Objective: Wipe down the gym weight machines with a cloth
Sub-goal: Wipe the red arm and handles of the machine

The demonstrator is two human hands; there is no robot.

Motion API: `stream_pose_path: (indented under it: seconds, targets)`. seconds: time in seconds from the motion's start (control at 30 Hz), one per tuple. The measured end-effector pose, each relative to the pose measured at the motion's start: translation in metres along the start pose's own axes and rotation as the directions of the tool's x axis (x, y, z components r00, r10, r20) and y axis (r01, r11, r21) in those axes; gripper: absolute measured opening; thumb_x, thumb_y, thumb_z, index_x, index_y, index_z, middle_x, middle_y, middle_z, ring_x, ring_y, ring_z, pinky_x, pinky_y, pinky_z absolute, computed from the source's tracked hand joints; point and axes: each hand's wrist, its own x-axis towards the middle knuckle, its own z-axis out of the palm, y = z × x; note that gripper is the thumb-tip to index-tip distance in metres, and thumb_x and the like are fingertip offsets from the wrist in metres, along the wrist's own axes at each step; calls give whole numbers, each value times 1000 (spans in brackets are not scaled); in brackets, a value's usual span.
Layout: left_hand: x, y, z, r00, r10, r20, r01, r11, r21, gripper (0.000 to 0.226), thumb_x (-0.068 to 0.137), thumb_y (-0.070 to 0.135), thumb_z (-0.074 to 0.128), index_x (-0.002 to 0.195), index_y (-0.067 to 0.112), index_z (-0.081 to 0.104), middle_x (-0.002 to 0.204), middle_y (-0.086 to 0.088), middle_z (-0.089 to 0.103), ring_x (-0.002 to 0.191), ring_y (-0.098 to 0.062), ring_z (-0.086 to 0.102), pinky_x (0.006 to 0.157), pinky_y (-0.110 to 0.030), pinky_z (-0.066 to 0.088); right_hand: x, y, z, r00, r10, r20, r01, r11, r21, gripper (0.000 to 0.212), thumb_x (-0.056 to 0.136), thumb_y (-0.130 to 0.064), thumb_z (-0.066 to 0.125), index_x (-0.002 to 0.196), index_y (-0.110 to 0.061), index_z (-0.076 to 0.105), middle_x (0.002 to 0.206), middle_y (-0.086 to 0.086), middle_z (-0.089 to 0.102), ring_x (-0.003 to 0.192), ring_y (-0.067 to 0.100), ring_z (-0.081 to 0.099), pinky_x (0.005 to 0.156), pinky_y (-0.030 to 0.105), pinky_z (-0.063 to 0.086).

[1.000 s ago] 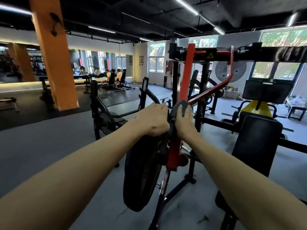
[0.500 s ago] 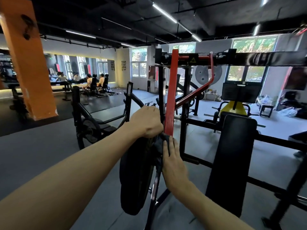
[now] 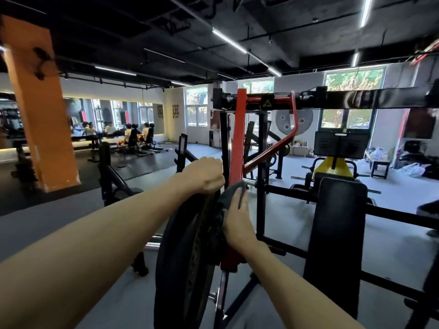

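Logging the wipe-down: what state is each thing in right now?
left hand: grips the top rim of the weight plate
right hand: presses the cloth on the arm
cloth: dark, bunched against the red lever arm
weight plate: loaded, upright on the machine
red lever arm: slanted, part covered by cloth
ceiling strip lights: on

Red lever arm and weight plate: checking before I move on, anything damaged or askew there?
Nothing stands out. The red lever arm looks straight, the weight plate sits on it, gripped by the left hand.

Head-worn camera looks forward and down, close over both forearms.
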Motion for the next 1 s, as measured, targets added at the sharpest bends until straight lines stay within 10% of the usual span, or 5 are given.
stream_pose_path:
  seconds: [0.3, 0.6, 1.0]
  targets:
    - [59, 6, 3, 990, -27, 141, 31, 999, -24, 28, 96, 3, 47, 123, -1, 54, 125, -19, 59, 108, -35, 58, 89, -43, 49, 120, -5, -40, 948, 301, 102, -318, 884, 344, 68, 103, -33, 47, 150, 5, 18, 152, 26, 36, 138, 42, 40, 111, 46, 37]
    - [81, 14, 14, 963, 19, 268, -73, 978, 194, 78, 99, 4, 45, 163, 10, 0, 170, -7, -8, 155, -27, 15, 124, -38, 20, 35, -4, -3, 926, 378, 1, -361, 883, 301, 59, 107, -43, 32, 147, 1, 34, 154, 22, 33, 141, 38, 32, 115, 48, 31]
    - [73, 14, 18, 971, 34, 236, -81, 978, 192, 74, 96, -6, 43, 161, 4, 9, 170, -8, 2, 152, -26, 23, 119, -36, 27, 93, -12, -33, 921, 377, -99, -325, 883, 340, 55, 105, -40, 43, 145, -2, 40, 149, 18, 44, 137, 35, 35, 111, 46, 32]
